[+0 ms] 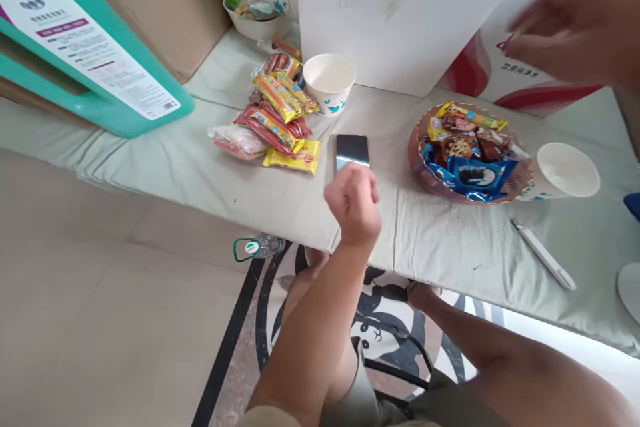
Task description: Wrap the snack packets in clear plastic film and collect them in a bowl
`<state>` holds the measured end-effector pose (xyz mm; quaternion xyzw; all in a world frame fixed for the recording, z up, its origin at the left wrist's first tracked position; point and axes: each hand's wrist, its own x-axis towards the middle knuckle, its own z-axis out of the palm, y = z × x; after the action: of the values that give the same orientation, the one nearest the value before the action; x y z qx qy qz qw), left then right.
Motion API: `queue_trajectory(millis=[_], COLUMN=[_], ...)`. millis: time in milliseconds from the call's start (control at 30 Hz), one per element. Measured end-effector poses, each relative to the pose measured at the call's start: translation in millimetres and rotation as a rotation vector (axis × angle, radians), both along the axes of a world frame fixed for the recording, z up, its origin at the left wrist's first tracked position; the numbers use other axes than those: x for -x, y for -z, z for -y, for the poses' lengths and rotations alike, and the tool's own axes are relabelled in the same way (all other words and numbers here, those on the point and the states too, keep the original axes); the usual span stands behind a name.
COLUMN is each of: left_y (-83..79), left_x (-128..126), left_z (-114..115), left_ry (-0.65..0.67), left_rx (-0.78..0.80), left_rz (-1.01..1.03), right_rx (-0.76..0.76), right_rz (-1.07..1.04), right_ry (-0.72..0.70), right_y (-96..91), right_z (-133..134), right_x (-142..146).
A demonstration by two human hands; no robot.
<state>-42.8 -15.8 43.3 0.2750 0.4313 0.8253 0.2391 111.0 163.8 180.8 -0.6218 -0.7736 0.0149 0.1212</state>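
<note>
My left hand (354, 203) is curled into a fist at the near end of a dark smartphone (353, 149), covering part of it. Nothing shows in its fingers. Up at the right, my right hand (575, 30) is smeared by motion in front of a white and red box (530, 73); whether it holds anything is not clear. Below it stands a pinkish clear basket (423, 167) full of wrapped snacks, with a blue snack packet (477, 175) at its front. Left of the phone lies a pile of wrapped snack bars (277, 127), touching or close to a paper bowl (330, 80).
A second paper bowl (570, 170) stands right of the basket, and a white utility knife (544, 253) lies nearer the table edge. A large white box (380, 13), a cardboard box (155, 0) and a green jug (95, 47) line the back and left. A plastic bottle (269, 245) stands below the table.
</note>
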Motion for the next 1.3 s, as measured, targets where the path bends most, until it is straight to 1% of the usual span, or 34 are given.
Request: queue_trajectory(millis=[33,67,133,167,233,267,333,400,500,567,700,767,833,900,967,1033,1067,1100,1133,1167,1233,1267,1300], left_y=[-1.8,-3.5,-7.0,-8.7,-11.9,-13.2,-14.9,-14.8,-11.1,-7.3,-3.6,-5.2,-7.7,-8.9,-8.0,-5.9,-5.1,-4.7,-4.8,-5.2,-6.1,-6.0,-5.4], left_x=[10.1,19.9,37.7,45.2,56.9,61.1,67.5,72.1,77.5,79.7,77.1,73.3,70.5,70.2,72.4,74.9,75.1,74.3,72.0,68.2,55.7,47.1,37.3], left_z=[-2.5,-4.9,-8.2,-8.7,-7.4,-5.8,-2.0,1.1,2.7,2.3,1.1,0.6,-0.1,-0.5,-0.2,0.9,1.7,2.7,3.7,4.7,6.0,6.3,6.4], left_ry=[-0.068,-0.133,-0.228,-0.26,-0.302,-0.313,-0.321,-0.315,-0.301,-0.282,-0.218,-0.21,-0.228,-0.268,-0.292,-0.266,-0.206,-0.095,0.073,0.282,0.747,0.932,1.054], left_rx=[0.019,0.035,0.066,0.079,0.089,0.083,0.058,0.042,0.048,0.069,0.118,0.114,0.092,0.062,0.027,-0.005,-0.023,-0.037,-0.044,-0.043,-0.007,0.03,0.075], left_rz=[0.068,0.139,0.284,0.351,0.449,0.474,0.486,0.477,0.453,0.424,0.352,0.357,0.397,0.443,0.438,0.39,0.362,0.333,0.298,0.25,0.102,0.021,-0.055], right_rx=[0.071,0.125,0.201,0.268,0.326,0.332,0.334,0.329,0.341,0.331,0.23,0.175,0.145,0.133,0.086,0.0,-0.047,-0.075,-0.12,-0.189,-0.269,-0.31,-0.322], right_rz=[0.052,0.031,0.048,0.061,0.096,0.143,0.212,0.236,0.158,0.066,-0.162,-0.228,-0.246,-0.247,-0.286,-0.386,-0.46,-0.479,-0.496,-0.466,-0.324,-0.294,-0.272], right_ry=[-0.105,-0.24,-0.541,-0.641,-0.687,-0.667,-0.617,-0.582,-0.574,-0.572,-0.609,-0.611,-0.578,-0.59,-0.697,-0.838,-0.89,-0.91,-0.892,-0.849,-0.661,-0.586,-0.527], right_y=[-1.0,3.4,25.0,39.7,69.4,81.9,99.0,106.4,111.1,118.5,142.3,148.4,144.7,131.8,114.1,97.1,90.6,86.1,83.9,84.2,92.2,99.1,107.5], right_z=[6.3,14.7,34.9,44.7,60.6,66.2,72.6,73.3,66.8,59.2,42.4,37.8,38.2,43.9,55.1,73.2,85.2,99.2,114.9,131.8,166.0,181.7,195.8], right_x=[38.5,77.3,149.4,180.1,227.4,243.7,262.9,268.3,263.5,258.8,253.8,252.2,248.8,240.1,221.7,190.7,170.6,148.0,123.8,98.9,50.2,27.7,6.9])
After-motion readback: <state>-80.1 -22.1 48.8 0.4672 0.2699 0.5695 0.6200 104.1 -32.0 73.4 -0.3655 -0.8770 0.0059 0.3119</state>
